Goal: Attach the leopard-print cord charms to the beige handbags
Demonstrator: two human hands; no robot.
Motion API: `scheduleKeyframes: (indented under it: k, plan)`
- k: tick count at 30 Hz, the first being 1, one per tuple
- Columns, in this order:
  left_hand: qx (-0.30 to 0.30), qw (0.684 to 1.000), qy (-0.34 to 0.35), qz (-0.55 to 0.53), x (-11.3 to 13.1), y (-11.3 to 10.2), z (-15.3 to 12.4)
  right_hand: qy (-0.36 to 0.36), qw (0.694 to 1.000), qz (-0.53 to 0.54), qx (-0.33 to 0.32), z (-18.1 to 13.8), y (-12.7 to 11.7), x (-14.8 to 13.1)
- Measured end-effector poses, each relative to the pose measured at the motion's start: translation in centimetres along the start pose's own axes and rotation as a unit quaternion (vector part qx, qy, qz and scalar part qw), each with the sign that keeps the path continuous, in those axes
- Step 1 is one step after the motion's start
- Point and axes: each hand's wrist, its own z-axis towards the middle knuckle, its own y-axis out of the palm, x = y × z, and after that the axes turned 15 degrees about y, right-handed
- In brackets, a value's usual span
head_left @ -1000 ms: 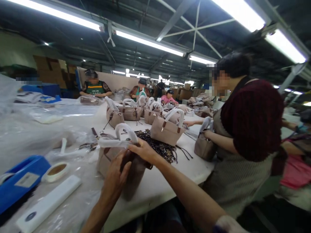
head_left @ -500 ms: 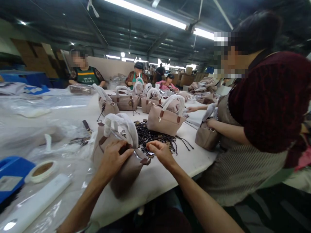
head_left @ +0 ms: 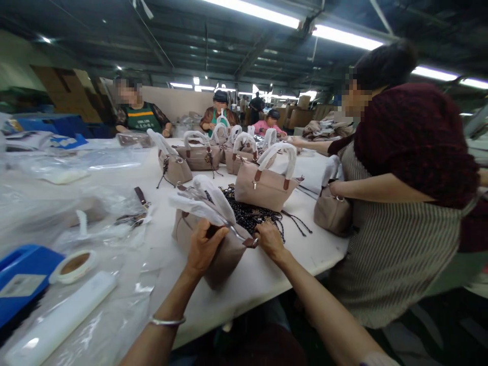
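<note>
Where the counter's (head_left: 316,251) near edge slants up to the right, a taupe handbag (head_left: 229,259) stands just in from that edge. Its long axis runs obliquely, from the far left toward the near right; the end with the brown zip tab (head_left: 249,243) points right, toward the near edge, and the white-wrapped handles (head_left: 219,201) rise from the top, leaning left. The left hand (head_left: 202,249) has its fingers bent and partly closed on the bag's upper side by a handle base, a dark gap showing between thumb and forefinger. The right hand (head_left: 270,241) has curled fingers at the zip tab; whether they pinch it I cannot tell, since the fingertips are hidden. The bag's far side is out of sight. Beyond it, black cords (head_left: 247,216) lie heaped, partly covered by a paler bag (head_left: 265,185), the single strands hard to make out. Near the counter's left side, a blue dispenser (head_left: 38,259) is cut off by the view, with a tape roll (head_left: 59,277) just beside it.
</note>
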Motion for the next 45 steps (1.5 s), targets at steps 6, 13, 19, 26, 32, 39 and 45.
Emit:
scheduleKeyframes:
  k: [6, 13, 19, 26, 32, 39, 45]
  plan:
    - [-0.039, 0.999, -0.014, -0.024, 0.4, -2.1, 0.1, 0.034, 0.986, 0.165, 0.022, 1.4, -5.0, -1.0]
    - [0.03, 0.997, -0.055, -0.05, 2.2, -3.6, -1.5, 0.002, 0.921, 0.39, -0.02, -0.4, -12.4, -6.6]
    - [-0.065, 0.968, -0.088, -0.224, 7.5, -2.6, -3.6, 0.037, 0.695, 0.688, -0.207, -6.8, -14.7, -11.3]
    - [-0.155, 0.822, -0.179, -0.517, 10.6, -0.8, -5.4, 0.115, 0.569, 0.779, -0.238, -11.3, -11.1, -13.0]
    - [-0.146, 0.753, -0.276, -0.579, 11.0, -2.1, -6.9, 0.162, 0.546, 0.801, -0.184, -12.3, -9.4, -12.6]
    - [-0.123, 0.758, -0.291, -0.571, 10.7, -2.2, -7.2, 0.163, 0.582, 0.781, -0.154, -12.7, -8.8, -12.9]
    - [-0.09, 0.76, -0.316, -0.56, 10.4, -2.5, -6.7, 0.169, 0.602, 0.762, -0.17, -12.6, -7.9, -12.6]
